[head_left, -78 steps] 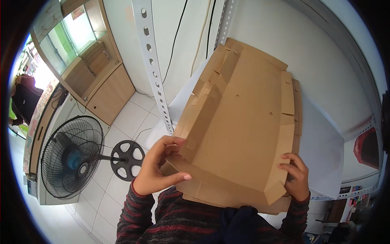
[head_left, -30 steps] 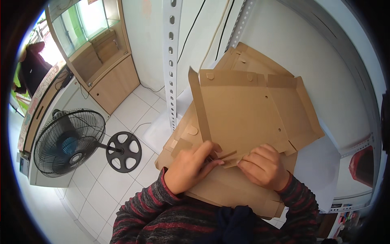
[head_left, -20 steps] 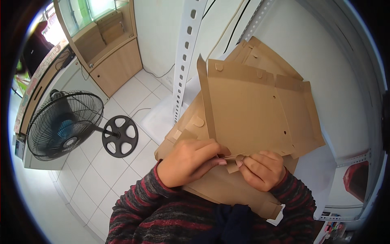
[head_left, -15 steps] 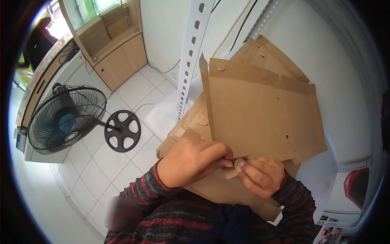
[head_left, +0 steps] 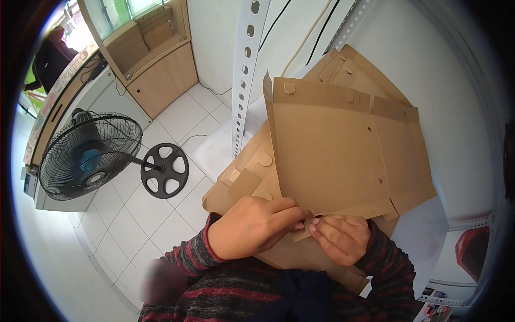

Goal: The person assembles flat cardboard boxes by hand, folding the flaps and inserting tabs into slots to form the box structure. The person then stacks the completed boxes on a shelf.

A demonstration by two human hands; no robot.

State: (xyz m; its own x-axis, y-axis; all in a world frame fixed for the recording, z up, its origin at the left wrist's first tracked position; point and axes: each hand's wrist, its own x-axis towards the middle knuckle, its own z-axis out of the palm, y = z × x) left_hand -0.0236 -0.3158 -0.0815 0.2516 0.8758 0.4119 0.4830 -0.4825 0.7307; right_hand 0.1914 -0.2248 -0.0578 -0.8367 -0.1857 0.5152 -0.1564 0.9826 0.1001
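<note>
A brown cardboard box blank (head_left: pixel 327 145) lies unfolded before me, its left side flap standing up and a tab slot near its far left corner. At its near left corner my left hand (head_left: pixel 257 222) pinches the cardboard edge between thumb and fingers. Right beside it, my right hand (head_left: pixel 343 239) is closed on a small flap at the same corner, thumb pressed against it. The fingertips of both hands almost meet there. Beneath are more flat cardboard blanks (head_left: pixel 249 182), turned at another angle and partly covered.
A white perforated metal post (head_left: pixel 244 80) rises just left of the cardboard. On the tiled floor (head_left: pixel 126 225) at left is a black fan (head_left: pixel 91 155) with a round base (head_left: pixel 164 170). Behind it stands a wooden cabinet (head_left: pixel 163 80). A red object (head_left: pixel 472 252) is at far right.
Both hands have shifted slightly nearer to me at the corner. The right fingers have closed further over the flap, and the blank's near edge has come down a little.
</note>
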